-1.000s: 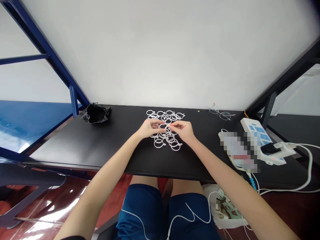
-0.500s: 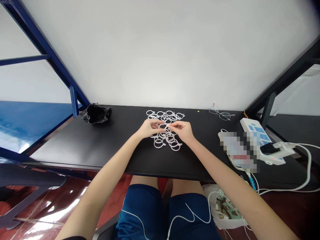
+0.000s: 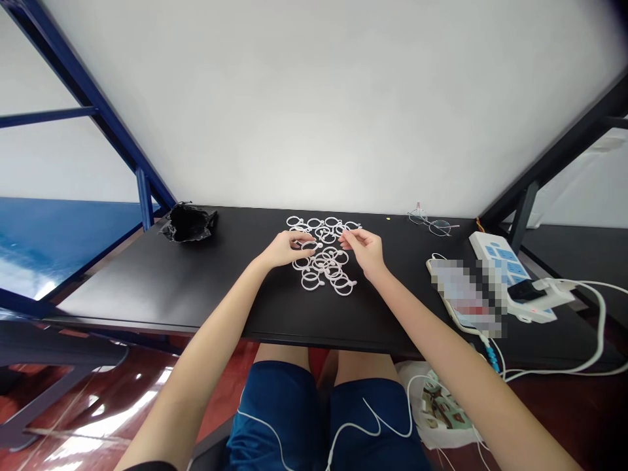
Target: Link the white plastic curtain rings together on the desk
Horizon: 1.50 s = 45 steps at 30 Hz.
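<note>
A heap of white plastic rings (image 3: 324, 261) lies in the middle of the black desk (image 3: 147, 288), spread from near the back edge toward the person. The rings overlap and touch one another, and each has a small knob at its closure.

The left hand (image 3: 286, 249) rests at the left side of the heap. Its thumb and forefinger are closed on one white ring (image 3: 308, 244), which is lifted slightly at the heap's edge. The right hand (image 3: 366, 251) is at the right side of the heap with its fingers curled and its fingertips (image 3: 345, 237) drawn together just over the upper rings. I cannot tell whether they actually grip a ring. The two hands are near each other but apart, with rings between them.

Farther out, a crumpled black bag (image 3: 189, 222) sits at the back left of the desk, well apart from the heap. A pair of glasses (image 3: 432, 224) lies at the back right. Beyond it a white power strip (image 3: 503, 258) with a white cable (image 3: 596, 340) lies near the desk's right end.
</note>
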Tool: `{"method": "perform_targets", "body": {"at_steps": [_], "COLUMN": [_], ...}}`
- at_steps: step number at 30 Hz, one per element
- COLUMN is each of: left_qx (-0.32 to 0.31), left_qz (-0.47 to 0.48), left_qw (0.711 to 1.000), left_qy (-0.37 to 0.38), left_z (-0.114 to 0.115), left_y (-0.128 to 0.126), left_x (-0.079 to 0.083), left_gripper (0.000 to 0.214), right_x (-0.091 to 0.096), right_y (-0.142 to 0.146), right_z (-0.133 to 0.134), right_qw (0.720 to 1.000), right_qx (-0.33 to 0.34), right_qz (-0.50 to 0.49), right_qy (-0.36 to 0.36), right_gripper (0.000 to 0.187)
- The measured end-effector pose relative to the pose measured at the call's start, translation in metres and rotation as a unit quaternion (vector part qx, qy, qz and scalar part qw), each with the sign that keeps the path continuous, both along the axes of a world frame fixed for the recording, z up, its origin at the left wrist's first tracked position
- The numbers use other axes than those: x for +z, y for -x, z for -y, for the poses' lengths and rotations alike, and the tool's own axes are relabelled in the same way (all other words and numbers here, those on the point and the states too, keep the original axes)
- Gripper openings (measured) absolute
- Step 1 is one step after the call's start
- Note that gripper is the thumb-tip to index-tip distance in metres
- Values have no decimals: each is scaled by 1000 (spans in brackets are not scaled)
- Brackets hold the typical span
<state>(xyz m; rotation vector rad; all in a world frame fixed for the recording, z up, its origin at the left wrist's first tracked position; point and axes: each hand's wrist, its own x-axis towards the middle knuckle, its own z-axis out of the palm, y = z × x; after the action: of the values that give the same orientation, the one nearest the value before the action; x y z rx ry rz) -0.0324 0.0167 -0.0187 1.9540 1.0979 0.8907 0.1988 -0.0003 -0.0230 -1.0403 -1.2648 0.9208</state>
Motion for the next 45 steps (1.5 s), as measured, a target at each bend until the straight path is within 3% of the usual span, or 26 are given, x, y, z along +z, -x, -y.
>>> {"method": "perform_targets", "body": {"at_steps": [8,16,20,23,26,29,36,45], "left_qx": [-56,-62,-31,26,98,137,115,89], "left_qz": [-40,-40,-15,5,2,-65,-165,-169], "left_qw": [998,997,999,999,993,978,965,969], "left_qy": [-16,-5,1,-23,-68,-144,-166,-155], "left_z": [2,3,3,-1,-8,-13,-15,-17], "left_y": [-4,-3,-4,-2,4,11,15,12], "left_x": [-2,-2,-1,-4,-10,-16,-26,-31], "left_gripper": [42,48,40,30,21,17,23,18], "right_x": [-2,-1,-1,-2,-2,-2,-1,-2], "right_y": [1,0,0,0,0,1,1,1], "right_z": [1,1,1,1,1,2,2,2], "right_qw": [1000,1000,1000,1000,1000,1000,1000,1000], "right_qx": [0,1,2,1,2,4,10,12], "right_qz": [21,19,22,21,21,19,9,6], "right_qy": [3,11,13,11,8,7,11,13], "right_gripper": [38,38,37,37,37,37,35,36]}}
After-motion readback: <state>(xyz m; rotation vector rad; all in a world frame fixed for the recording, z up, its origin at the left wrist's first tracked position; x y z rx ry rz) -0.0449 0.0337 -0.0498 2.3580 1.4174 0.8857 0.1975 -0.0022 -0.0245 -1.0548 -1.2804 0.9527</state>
